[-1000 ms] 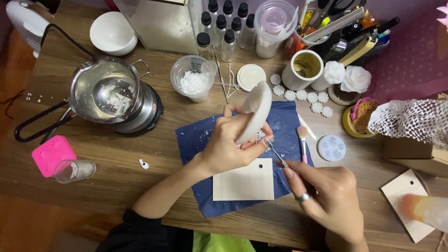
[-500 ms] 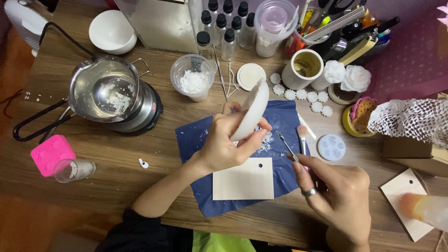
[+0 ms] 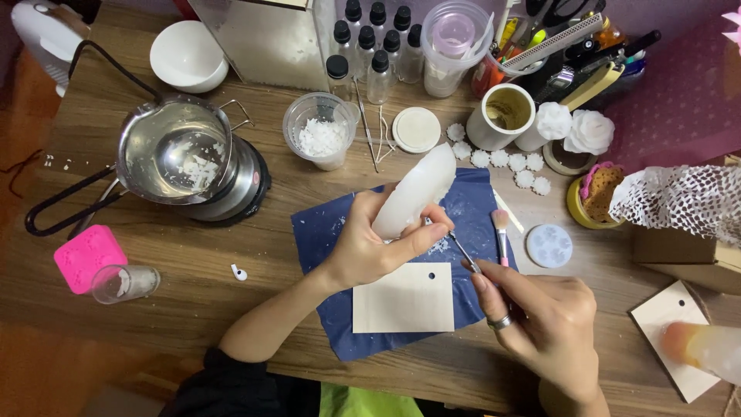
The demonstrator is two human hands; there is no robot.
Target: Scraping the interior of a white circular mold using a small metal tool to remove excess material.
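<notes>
White wax piece (image 3: 413, 193) is gripped in left hand (image 3: 370, 243), tilted above blue cloth (image 3: 328, 232). Right hand (image 3: 540, 324) pinches thin metal tool (image 3: 463, 252) just beside it. Blank wooden tag (image 3: 404, 299) lies nearer.

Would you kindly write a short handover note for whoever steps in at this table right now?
Left hand: holds the white wax piece tilted above the blue cloth.
Right hand: fingers pinch a thin metal tool, its tip at the wax piece's lower edge.
Nearby: wooden tag and pink-tipped brush on the cloth; round mould beside it.
Done: white shavings lie on the cloth.
Left: how much scraping remains cannot be told.
</notes>
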